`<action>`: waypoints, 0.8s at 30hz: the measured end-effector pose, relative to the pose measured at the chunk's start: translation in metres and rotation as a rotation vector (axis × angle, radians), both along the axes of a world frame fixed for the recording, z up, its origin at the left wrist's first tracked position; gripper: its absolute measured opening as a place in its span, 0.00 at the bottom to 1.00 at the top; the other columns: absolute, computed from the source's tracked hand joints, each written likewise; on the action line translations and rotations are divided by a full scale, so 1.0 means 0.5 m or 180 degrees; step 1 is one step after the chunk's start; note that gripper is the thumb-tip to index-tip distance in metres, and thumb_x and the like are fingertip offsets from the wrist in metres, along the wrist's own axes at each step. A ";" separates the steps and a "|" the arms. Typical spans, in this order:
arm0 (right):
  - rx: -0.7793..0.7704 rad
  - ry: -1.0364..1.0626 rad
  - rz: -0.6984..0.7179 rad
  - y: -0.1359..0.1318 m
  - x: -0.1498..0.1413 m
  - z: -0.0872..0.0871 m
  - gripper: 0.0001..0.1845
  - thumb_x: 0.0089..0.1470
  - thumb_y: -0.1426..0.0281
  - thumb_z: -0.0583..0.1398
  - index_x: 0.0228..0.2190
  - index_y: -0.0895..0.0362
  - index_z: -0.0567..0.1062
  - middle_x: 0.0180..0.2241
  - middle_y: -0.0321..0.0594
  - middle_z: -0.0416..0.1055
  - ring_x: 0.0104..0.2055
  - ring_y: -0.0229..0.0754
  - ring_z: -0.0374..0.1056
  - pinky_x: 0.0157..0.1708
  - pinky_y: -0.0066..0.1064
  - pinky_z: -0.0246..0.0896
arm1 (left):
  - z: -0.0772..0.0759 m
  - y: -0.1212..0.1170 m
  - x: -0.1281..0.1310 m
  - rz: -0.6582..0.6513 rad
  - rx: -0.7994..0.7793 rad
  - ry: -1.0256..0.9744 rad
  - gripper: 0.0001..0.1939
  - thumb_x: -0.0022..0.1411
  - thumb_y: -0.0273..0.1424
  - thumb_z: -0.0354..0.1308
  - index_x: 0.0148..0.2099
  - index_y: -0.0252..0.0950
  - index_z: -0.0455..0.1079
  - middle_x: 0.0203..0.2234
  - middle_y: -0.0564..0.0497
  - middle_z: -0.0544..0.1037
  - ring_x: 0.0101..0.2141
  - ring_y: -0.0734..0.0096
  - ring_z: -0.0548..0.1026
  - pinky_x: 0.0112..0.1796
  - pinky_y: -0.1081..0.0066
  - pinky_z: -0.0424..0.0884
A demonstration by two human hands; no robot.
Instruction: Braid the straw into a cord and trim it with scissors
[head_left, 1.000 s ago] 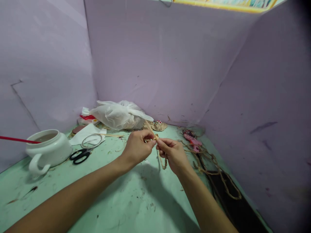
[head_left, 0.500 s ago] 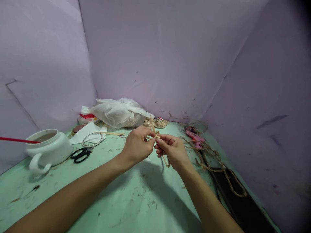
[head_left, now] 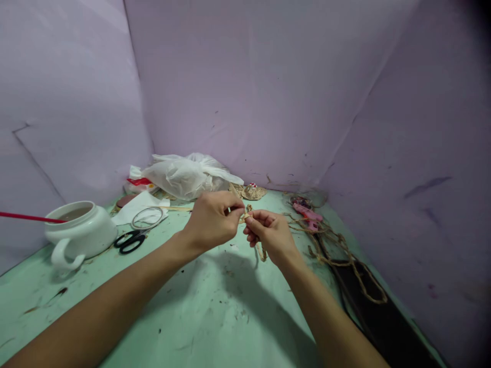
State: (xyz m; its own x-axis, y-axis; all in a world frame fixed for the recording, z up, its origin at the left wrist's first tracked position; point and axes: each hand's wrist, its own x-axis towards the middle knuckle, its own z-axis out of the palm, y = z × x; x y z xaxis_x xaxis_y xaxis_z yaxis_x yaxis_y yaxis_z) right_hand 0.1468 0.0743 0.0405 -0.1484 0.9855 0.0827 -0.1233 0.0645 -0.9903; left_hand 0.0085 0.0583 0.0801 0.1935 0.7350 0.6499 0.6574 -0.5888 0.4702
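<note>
My right hand (head_left: 273, 237) is closed, thumb and forefinger pinching a tan braided cord of natural fibre. The cord's lower end (head_left: 262, 253) hangs as a short loop below the fingers. To its left, my left hand (head_left: 211, 222) makes a pinch with thumb and forefinger, close to the cord's top. A pale flat fibre strip (head_left: 233, 189) shows above the left knuckles, and the left fingers appear closed on it, though they hide most of it. Both hands are held above the green tabletop (head_left: 215, 312).
At left stand a white pot (head_left: 86, 235) with a red stick (head_left: 30, 217), black-handled scissors (head_left: 130, 242) and white paper (head_left: 136, 207). Behind are a plastic bag (head_left: 187, 176) and woven pieces (head_left: 253, 192). At right lie a pink glue gun (head_left: 309, 214), loose cord (head_left: 362, 289) and a dark board (head_left: 383, 317).
My left hand has shifted slightly left and up, away from the right fingertips. The strip that stood upright between the hands now leans left. My right hand has barely moved.
</note>
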 end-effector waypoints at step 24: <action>-0.0169 0.0168 0.0370 0.000 -0.011 -0.010 0.11 0.38 0.67 0.63 0.21 0.60 0.67 0.14 0.33 0.68 0.13 0.31 0.62 0.12 0.22 0.58 | -0.004 0.046 -0.031 -0.0880 -0.2162 -0.0503 0.05 0.43 0.28 0.59 0.22 0.30 0.71 0.11 0.56 0.64 0.16 0.82 0.58 0.17 0.78 0.54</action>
